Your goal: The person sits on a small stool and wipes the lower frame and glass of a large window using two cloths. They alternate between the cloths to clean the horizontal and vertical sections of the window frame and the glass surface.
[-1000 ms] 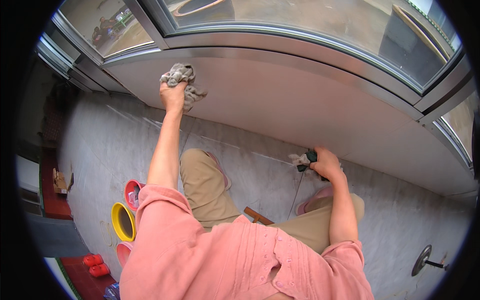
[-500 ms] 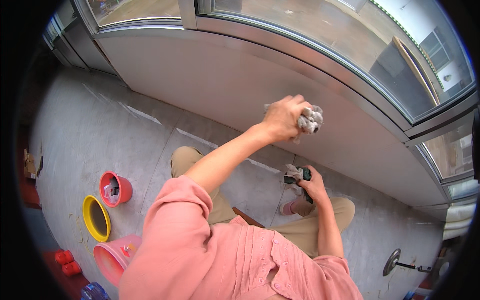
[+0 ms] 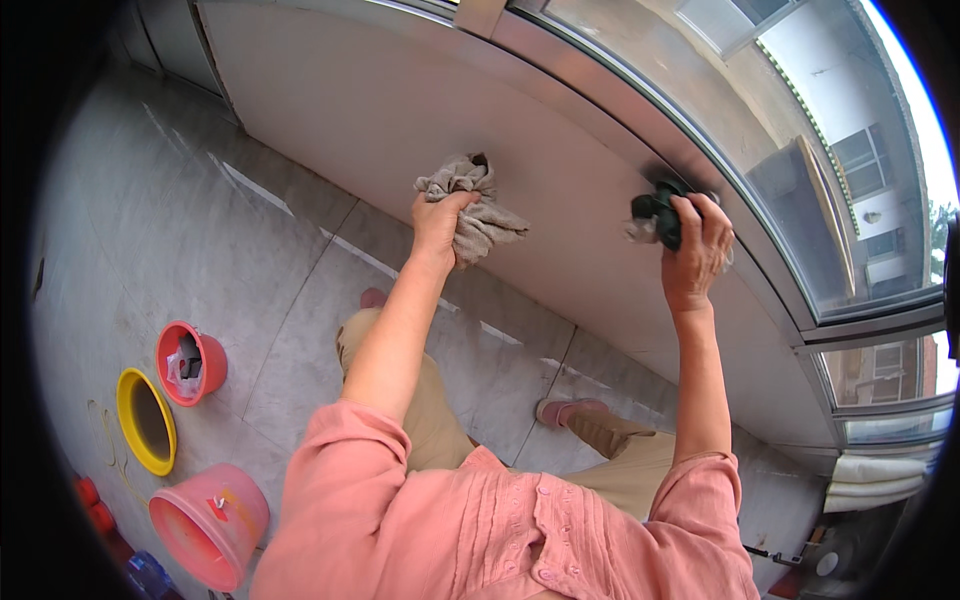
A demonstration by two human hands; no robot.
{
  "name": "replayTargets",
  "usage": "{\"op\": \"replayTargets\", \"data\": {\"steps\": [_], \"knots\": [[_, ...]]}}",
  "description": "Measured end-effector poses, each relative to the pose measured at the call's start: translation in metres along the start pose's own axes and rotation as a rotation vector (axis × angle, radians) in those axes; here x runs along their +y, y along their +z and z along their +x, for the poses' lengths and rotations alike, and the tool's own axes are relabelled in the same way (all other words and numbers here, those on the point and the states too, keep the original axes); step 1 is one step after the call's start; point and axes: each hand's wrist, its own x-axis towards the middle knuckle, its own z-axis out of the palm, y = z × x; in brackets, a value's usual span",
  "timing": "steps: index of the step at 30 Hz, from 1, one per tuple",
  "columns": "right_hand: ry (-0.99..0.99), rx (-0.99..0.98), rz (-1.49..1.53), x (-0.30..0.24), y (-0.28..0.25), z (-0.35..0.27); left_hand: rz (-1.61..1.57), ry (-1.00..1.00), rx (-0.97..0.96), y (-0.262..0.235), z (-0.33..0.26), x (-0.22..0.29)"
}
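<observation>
My left hand grips a crumpled grey rag close in front of the white wall panel below the window. Further right and higher, my right hand is closed round a dark green bundle, with some pale cloth showing at its edge. That bundle is at the panel just under the metal window frame. Whether it is a cloth or something else I cannot tell.
On the grey tiled floor to the left stand a small red bucket, a yellow basin holding dark water and a larger pink bucket. White folded fabric lies at the far right. My bent legs are below the panel.
My left hand with the grey rag has moved left across the panel. The right hand has risen from near my knee to the window frame, carrying the dark green bundle. The view has shifted right.
</observation>
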Motion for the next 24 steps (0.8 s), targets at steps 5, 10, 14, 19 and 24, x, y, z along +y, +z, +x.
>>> {"op": "replayTargets", "data": {"steps": [5, 10, 14, 19, 24], "knots": [[-0.294, 0.049, -0.035, -0.089, 0.085, 0.109, -0.107, 0.052, 0.065, 0.003, 0.012, 0.014], [-0.515, 0.039, 0.038, -0.161, 0.14, 0.179, -0.167, 0.091, 0.17, -0.001, 0.024, 0.018], [-0.439, 0.017, 0.077, -0.141, 0.116, 0.171, -0.209, 0.1, 0.19, -0.013, 0.025, 0.032], [-0.048, 0.153, -0.013, -0.048, 0.05, 0.097, -0.302, 0.071, 0.199, 0.001, 0.006, 0.044], [-0.134, 0.142, 0.045, -0.088, 0.071, 0.148, -0.298, 0.057, 0.226, -0.006, 0.013, 0.038]]}}
